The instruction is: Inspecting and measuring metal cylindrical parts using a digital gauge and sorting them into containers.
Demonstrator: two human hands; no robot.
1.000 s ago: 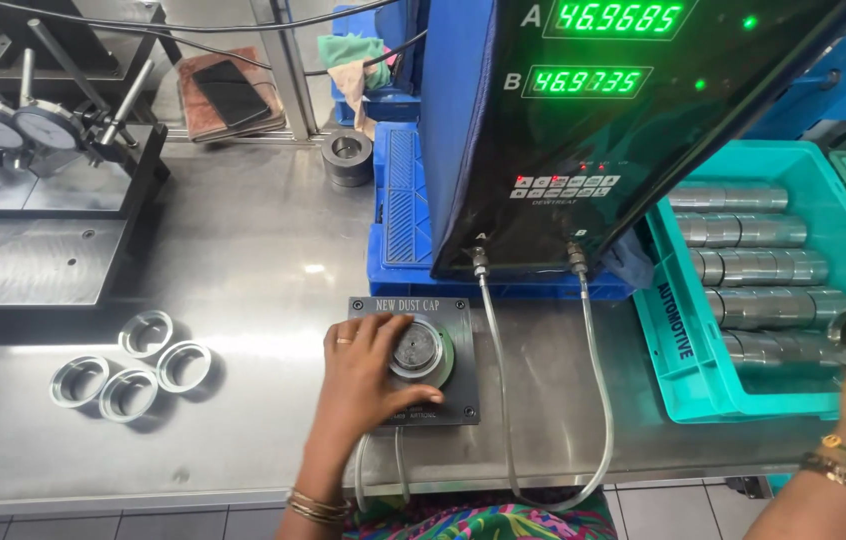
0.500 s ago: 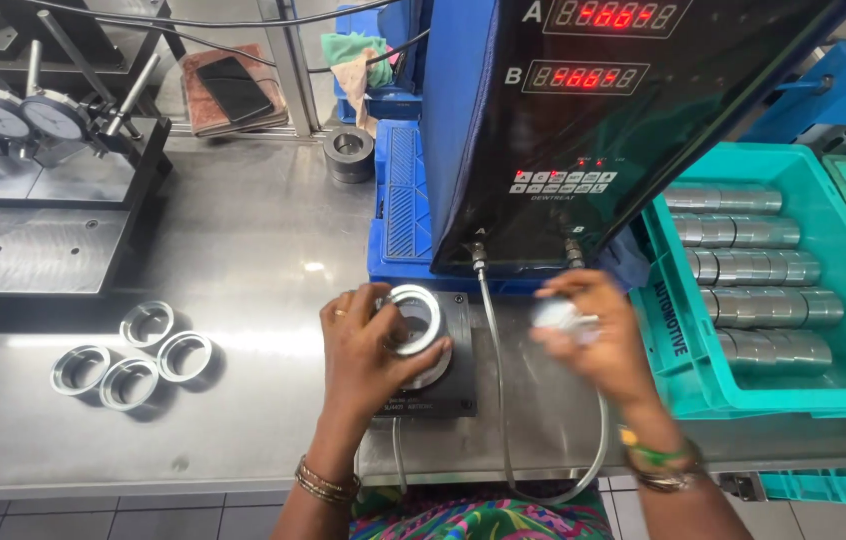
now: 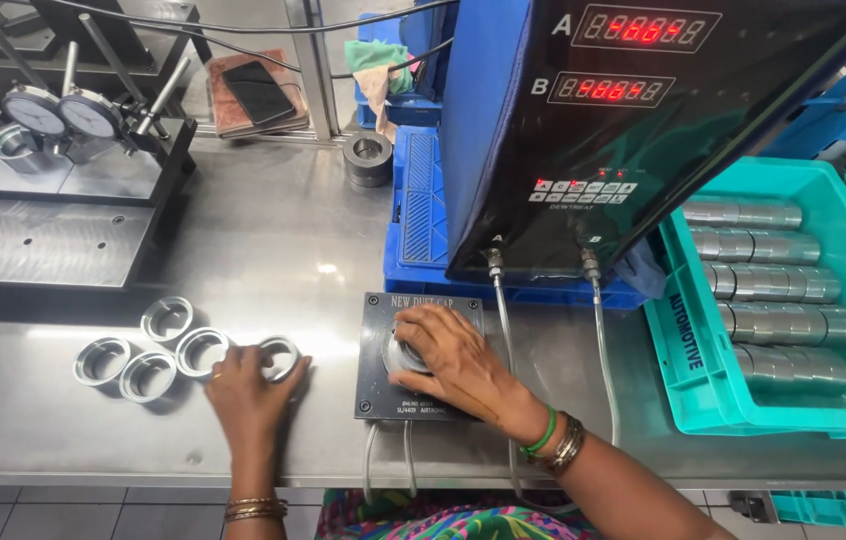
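The left hand (image 3: 248, 385) rests on a metal ring (image 3: 280, 355) beside four others on the steel tabletop (image 3: 273, 240). The right hand (image 3: 453, 360) covers a ring (image 3: 405, 355) seated on the dark gauge plate (image 3: 375, 350).

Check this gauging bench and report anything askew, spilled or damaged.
Nothing stands out. The metal rings lie grouped beside the left hand, the right hand rests on the gauge plate, and the cylinders lie in rows in the teal crate.

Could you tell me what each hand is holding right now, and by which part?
The left hand grips a metal ring by its rim, beside four others on the table. The right hand covers a metal ring on the dark gauge plate, fingers around its outer edge.
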